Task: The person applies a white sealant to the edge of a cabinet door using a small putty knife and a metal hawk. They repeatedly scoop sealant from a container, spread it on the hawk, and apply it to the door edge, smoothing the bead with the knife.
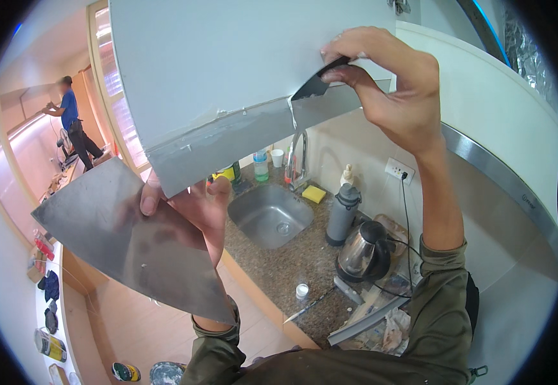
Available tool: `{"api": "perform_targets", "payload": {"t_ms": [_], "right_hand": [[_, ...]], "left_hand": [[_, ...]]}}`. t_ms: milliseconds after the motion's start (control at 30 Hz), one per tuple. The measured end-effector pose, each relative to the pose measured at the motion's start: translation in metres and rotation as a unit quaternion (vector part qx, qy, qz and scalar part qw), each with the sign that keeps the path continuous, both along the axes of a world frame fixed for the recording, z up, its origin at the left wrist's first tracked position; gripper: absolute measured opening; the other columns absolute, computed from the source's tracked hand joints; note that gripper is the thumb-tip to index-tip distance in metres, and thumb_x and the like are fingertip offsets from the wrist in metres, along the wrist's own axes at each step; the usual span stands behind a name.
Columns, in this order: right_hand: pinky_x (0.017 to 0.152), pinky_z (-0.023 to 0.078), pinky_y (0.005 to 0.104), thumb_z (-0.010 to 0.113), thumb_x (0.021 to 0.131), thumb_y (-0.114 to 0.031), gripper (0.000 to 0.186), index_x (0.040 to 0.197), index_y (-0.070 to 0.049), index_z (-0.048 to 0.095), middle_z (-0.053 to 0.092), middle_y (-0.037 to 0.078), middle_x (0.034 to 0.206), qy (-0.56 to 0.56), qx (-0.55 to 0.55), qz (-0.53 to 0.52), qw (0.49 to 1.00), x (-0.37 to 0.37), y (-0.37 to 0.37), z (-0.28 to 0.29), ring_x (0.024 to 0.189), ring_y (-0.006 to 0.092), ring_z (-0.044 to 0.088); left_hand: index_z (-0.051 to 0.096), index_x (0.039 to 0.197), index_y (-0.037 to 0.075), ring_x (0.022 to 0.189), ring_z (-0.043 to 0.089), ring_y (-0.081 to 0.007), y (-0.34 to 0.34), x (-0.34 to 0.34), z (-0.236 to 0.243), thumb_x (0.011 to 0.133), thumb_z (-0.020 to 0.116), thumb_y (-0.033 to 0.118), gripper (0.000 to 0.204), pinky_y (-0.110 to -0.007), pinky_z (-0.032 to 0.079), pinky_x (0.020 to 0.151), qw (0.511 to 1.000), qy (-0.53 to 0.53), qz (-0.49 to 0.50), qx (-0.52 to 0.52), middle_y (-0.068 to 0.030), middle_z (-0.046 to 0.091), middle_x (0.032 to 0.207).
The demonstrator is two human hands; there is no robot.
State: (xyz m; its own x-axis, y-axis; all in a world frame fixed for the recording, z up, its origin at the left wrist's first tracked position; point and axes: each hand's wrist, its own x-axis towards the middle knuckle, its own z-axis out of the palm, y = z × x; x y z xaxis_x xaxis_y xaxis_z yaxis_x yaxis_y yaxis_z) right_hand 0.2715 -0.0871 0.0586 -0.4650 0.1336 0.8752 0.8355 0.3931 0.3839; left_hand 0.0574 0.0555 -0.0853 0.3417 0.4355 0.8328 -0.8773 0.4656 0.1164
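L hand [210, 210]: fingers gripping a broad metal blade [135, 237], thumb on its visible face, other fingers partly behind; blade tilted, nr. the lower L corner of a cabinet panel [228, 58]. Contact btw. this hand & the panel: cannot tell. R hand [397, 86]: thumb & fingertips closed in a pinch on a small dark scraper [313, 85], which sits at the panel's lower edge, toward its R corner. White paste [294, 114] clings to the scraper's lower corner & hangs as a thin strand in front of the grey strip [228, 144] along the panel's lower edge; more smears on the strip & seam. Below, on the counter [263, 263]: sink [269, 215] nr. the front edge; yellow sponge [314, 194] btw. sink & rear edge; tap [303, 157] behind the sink; clear bottle [261, 167] w/ green contents & white cup [277, 158] toward the far end. Grey flask [342, 218] & steel kettle [361, 250] nr. the rear edge; small white jar [301, 291] nr. the front edge; crumpled paper [394, 328] at the near end. Bkgd, upper L: a person [69, 109] in a blue top, arms raised.
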Motion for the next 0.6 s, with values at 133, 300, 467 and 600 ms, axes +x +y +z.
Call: {"api": "perform_targets", "payload": {"t_ms": [133, 300, 467, 600], "right_hand": [[0.08, 0.057, 0.0301, 0.06, 0.074, 0.024, 0.033, 0.097, 0.003, 0.068, 0.071, 0.01, 0.096, 0.023, -0.029, 0.032, 0.999, 0.001, -0.003, 0.009, 0.092, 0.0208, 0.069], [0.083, 0.057, 0.0315, 0.059, 0.076, 0.025, 0.033, 0.098, 0.003, 0.068, 0.071, 0.012, 0.097, 0.014, -0.006, 0.036, 0.999, 0.003, -0.018, 0.006, 0.094, 0.0214, 0.069], [0.072, 0.057, 0.027, 0.065, 0.067, 0.02, 0.03, 0.092, 0.003, 0.07, 0.071, 0.012, 0.087, 0.059, -0.009, 0.044, 0.997, 0.004, -0.016, -0.029, 0.078, 0.0182, 0.069], [0.069, 0.057, 0.0283, 0.066, 0.064, 0.02, 0.034, 0.092, 0.002, 0.07, 0.07, 0.011, 0.086, 0.02, 0.007, 0.057, 0.998, 0.0, -0.005, -0.021, 0.079, 0.0213, 0.069]], "left_hand": [[0.068, 0.086, 0.04, 0.127, 0.042, -0.0132, 0.004, -0.001, -0.001, 0.09, 0.062, 0.051, 0.012, -0.047, 0.033, 0.098, 1.0, -0.01, 0.014, 0.006, 0.0178, 0.055, 0.099], [0.062, 0.088, 0.03, 0.127, 0.039, -0.01, 0.005, 0.001, 0.003, 0.091, 0.064, 0.044, 0.013, -0.039, 0.028, 0.094, 0.999, -0.001, 0.028, 0.046, 0.013, 0.06, 0.118], [0.06, 0.089, 0.027, 0.129, 0.037, -0.0097, 0.007, 0.0, 0.006, 0.09, 0.066, 0.039, 0.014, -0.037, 0.026, 0.095, 0.994, 0.031, 0.053, 0.085, 0.0101, 0.061, 0.127], [0.06, 0.089, 0.027, 0.13, 0.037, -0.0104, 0.007, -0.002, 0.004, 0.091, 0.066, 0.041, 0.015, -0.037, 0.026, 0.095, 0.996, 0.021, 0.028, 0.086, 0.01, 0.059, 0.131]]}}
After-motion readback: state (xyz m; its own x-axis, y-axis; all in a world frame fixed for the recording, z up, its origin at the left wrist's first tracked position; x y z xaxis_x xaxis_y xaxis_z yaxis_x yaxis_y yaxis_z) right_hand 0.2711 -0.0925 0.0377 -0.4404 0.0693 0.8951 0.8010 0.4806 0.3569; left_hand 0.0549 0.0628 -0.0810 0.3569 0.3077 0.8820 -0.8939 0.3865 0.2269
